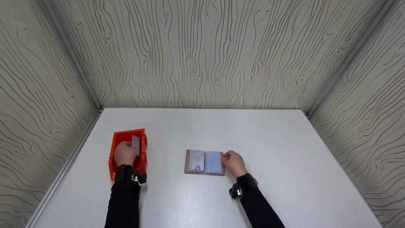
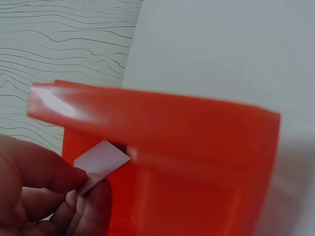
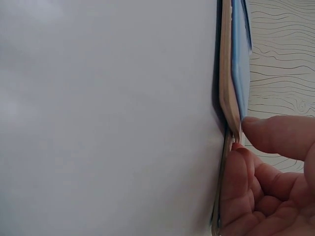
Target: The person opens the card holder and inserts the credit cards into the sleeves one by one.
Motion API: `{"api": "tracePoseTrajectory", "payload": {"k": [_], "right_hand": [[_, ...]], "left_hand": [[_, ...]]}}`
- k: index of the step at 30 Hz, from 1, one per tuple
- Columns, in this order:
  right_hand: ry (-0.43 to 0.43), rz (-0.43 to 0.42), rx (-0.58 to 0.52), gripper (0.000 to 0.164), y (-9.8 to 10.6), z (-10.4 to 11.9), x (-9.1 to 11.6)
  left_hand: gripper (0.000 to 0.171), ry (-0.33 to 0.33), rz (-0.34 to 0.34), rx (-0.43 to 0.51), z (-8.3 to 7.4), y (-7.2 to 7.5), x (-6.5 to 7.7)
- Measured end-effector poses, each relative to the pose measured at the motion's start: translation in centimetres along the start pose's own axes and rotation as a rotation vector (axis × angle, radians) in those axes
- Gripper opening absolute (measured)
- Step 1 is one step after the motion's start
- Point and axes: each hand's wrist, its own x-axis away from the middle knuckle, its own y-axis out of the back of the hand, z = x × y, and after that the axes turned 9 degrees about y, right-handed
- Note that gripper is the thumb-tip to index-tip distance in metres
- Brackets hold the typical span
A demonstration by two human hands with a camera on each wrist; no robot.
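Note:
My left hand [image 1: 125, 154] reaches into the orange-red plastic bin [image 1: 145, 134] on the left. Between thumb and fingers it pinches a pale card [image 2: 102, 160], which stands tilted beside the bin wall. A brown card holder [image 1: 187, 161] lies spread open on the table to the right of the bin. Its left side carries a clear sleeve with a printed card [image 1: 197, 160], and its right side shows a bluish plastic sleeve [image 1: 213, 162]. At the holder's right edge, my right hand [image 1: 234, 161] pinches the cover with thumb [image 3: 275, 133] and curled fingers.
The white tabletop [image 1: 265, 136] stretches around the holder and the bin. Wood-patterned panels [image 1: 202, 57] enclose it at the back and both sides. Each wrist wears a black strap with a small camera [image 1: 234, 192].

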Motion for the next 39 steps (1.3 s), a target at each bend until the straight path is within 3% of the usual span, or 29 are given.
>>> {"api": "tracePoseTrajectory", "payload": {"k": [6, 14, 28, 39], "right_hand": [[0.004, -0.007, 0.0, 0.02, 0.0, -0.1, 0.0], [-0.016, 0.005, -0.02, 0.021, -0.1, -0.1, 0.0], [0.02, -0.008, -0.007, 0.019, -0.1, -0.2, 0.0], [0.033, -0.02, -0.001, 0.02, -0.1, -0.1, 0.1]], "left_hand": [[0.035, -0.053, -0.088, 0.034, -0.8, 0.3, 0.2], [0.034, -0.091, -0.136, 0.056, -1.4, 0.8, 0.6], [0.032, -0.135, -0.185, 0.09, -2.2, 1.2, 1.1], [0.031, -0.14, -0.176, 0.102, -2.3, 0.9, 1.0]]}}
